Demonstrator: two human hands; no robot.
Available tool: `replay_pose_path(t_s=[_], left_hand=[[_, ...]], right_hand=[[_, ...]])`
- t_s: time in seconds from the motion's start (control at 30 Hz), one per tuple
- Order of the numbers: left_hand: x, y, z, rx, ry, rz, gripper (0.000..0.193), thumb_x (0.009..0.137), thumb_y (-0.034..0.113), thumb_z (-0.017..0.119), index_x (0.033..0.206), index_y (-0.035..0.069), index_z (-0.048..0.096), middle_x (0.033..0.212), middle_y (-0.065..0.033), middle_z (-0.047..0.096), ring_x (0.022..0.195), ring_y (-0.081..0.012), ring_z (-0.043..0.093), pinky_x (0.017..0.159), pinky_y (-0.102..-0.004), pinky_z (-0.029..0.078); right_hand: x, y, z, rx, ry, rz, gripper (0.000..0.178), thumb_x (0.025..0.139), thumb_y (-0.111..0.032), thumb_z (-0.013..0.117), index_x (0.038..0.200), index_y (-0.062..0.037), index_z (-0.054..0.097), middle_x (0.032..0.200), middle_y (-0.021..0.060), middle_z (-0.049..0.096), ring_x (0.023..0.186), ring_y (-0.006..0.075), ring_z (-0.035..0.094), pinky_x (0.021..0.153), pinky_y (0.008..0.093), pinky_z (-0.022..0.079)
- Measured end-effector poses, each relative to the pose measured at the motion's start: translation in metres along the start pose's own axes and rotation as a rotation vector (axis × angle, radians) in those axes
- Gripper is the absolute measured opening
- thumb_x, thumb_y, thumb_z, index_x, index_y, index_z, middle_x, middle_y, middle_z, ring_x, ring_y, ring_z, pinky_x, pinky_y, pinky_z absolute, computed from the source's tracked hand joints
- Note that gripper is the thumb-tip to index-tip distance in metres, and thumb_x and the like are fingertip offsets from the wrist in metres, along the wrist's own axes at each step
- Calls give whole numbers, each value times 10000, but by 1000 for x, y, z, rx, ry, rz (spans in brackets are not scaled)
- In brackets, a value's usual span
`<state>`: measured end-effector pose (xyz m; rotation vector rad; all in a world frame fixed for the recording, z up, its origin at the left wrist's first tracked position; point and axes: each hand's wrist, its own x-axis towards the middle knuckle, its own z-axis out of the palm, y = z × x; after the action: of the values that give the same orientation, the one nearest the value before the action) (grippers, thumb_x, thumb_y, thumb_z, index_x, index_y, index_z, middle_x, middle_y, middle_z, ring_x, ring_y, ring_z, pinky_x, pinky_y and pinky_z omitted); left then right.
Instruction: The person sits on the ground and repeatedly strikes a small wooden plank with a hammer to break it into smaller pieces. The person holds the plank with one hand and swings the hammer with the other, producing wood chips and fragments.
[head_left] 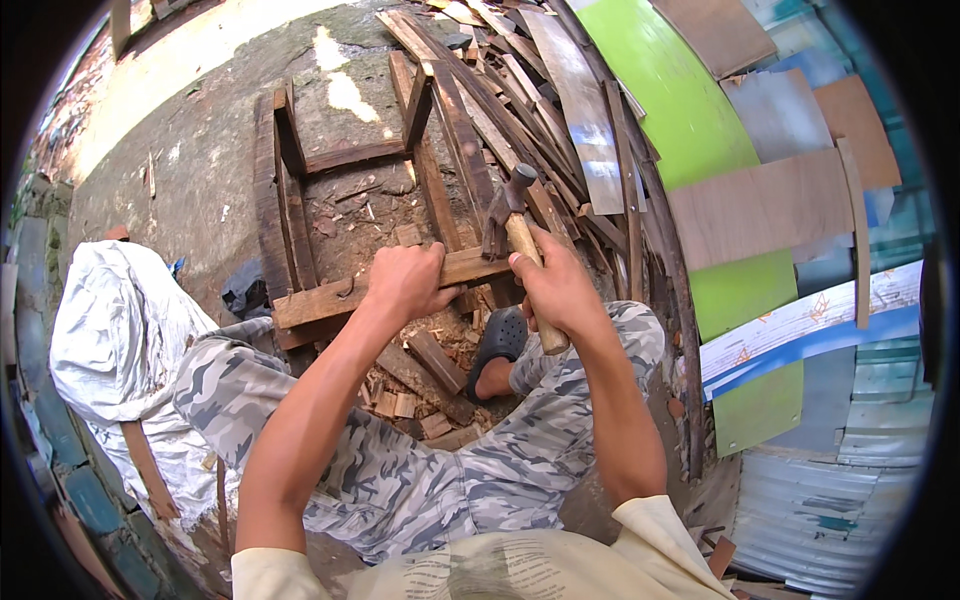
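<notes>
My left hand (405, 280) is closed around a brown wooden bar (328, 303) that lies crosswise in front of me. In my right hand (557, 287) is a claw hammer (522, 238), gripped by its pale wooden handle. Its dark metal head points up and away, close to the bar's right end. The bar lies across the near end of a dark wooden frame (355, 158), whose long side rails run away from me. Upright pieces stand at the frame's far corners. Whether the bar is fastened to the frame, I cannot tell.
Wood scraps (403, 404) and shavings litter the ground between my legs, beside my dark clog (500, 345). Long boards (530, 100) are heaped at the right, near a green panel (690, 100) and corrugated sheets (820, 520). A white sack (115, 320) lies at the left.
</notes>
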<state>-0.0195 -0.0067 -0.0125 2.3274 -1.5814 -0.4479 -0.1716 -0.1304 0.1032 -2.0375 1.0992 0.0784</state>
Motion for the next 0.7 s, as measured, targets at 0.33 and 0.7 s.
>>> replay_pose_path(t_s=[0.33, 0.7], left_hand=[[6, -6, -4, -5, -99, 55, 605, 840, 566, 736, 1001, -8, 634, 783, -208, 718, 766, -391, 724, 710, -493, 576], [0, 0, 1, -20, -75, 22, 534, 814, 466, 796, 986, 0, 599, 782, -193, 721, 769, -371, 733, 682, -467, 584]], right_hand=[[-45, 38, 69, -4, 242, -82, 628, 1034, -263, 511, 1575, -51, 274, 1051, 348, 676, 979, 467, 695, 871, 528, 522], [-31, -11, 10, 308, -108, 260, 446, 1057, -258, 526, 1457, -95, 419, 768, 31, 523, 459, 127, 517, 380, 304, 444]])
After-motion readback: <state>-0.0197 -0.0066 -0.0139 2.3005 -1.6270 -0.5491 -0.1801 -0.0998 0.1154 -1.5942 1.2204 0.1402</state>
